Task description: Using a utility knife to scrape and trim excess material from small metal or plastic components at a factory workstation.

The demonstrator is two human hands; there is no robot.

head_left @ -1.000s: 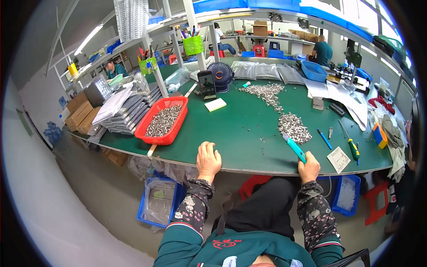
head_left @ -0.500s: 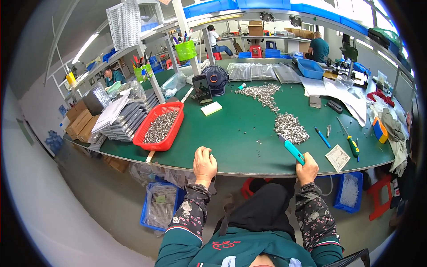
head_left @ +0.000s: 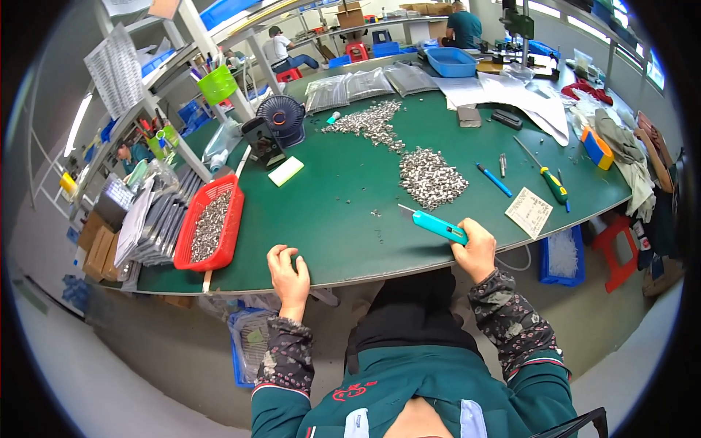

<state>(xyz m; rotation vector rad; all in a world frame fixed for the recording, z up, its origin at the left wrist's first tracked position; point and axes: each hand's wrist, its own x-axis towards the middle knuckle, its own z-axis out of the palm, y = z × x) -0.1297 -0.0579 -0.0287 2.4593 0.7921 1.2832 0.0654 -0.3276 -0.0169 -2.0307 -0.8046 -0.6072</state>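
Note:
My right hand [head_left: 476, 248] is closed round the handle of a teal utility knife [head_left: 437, 226]. The knife's blade end points left over the green tabletop, in front of a heap of small shiny metal parts [head_left: 432, 179]. My left hand [head_left: 290, 276] rests at the table's near edge, holding nothing, with its fingers loosely bent and apart. A red plastic basket [head_left: 237, 219] full of similar metal parts stands to its left. Behind the near heap, a second, looser spread of metal parts [head_left: 374, 124] lies on the table.
Right of the heap lie a blue pen [head_left: 494, 179], a green-handled screwdriver [head_left: 555, 185] and a paper slip [head_left: 529, 213]. A phone [head_left: 263, 141], a small fan [head_left: 281, 119] and a pale notepad [head_left: 285, 171] stand or lie at the left. Bagged parts [head_left: 365, 85] line the back.
The view has turned, so the table contents sit farther left. The knife, still in my right hand, has swung to a flatter angle pointing left. My left hand's fingers are more spread.

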